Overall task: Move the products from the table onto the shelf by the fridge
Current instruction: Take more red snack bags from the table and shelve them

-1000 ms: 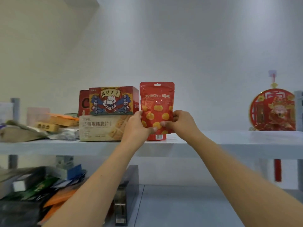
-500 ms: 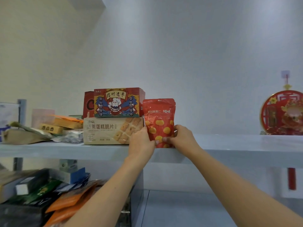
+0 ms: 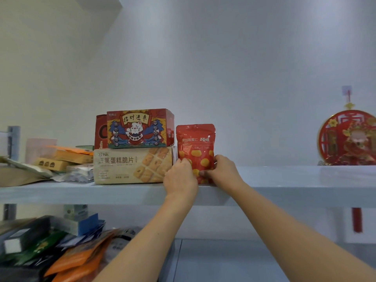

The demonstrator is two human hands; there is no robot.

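Note:
A red snack pouch (image 3: 195, 141) with yellow pieces printed on it stands upright on the pale grey upper shelf (image 3: 284, 180), right beside a beige biscuit box (image 3: 130, 165). My left hand (image 3: 180, 177) grips the pouch's lower left edge. My right hand (image 3: 222, 169) pinches its lower right edge. A red and blue cat-printed box (image 3: 140, 128) lies on top of the biscuit box.
Small orange and tan boxes (image 3: 65, 157) and flat bags crowd the shelf's left end. A round red ornament (image 3: 348, 137) hangs at the far right. The lower shelf (image 3: 223, 259) holds orange and dark packets (image 3: 61, 253) on its left.
The pouch has come down from above the shelf edge and now stands on the shelf beside the boxes. Both hands stayed on its lower corners.

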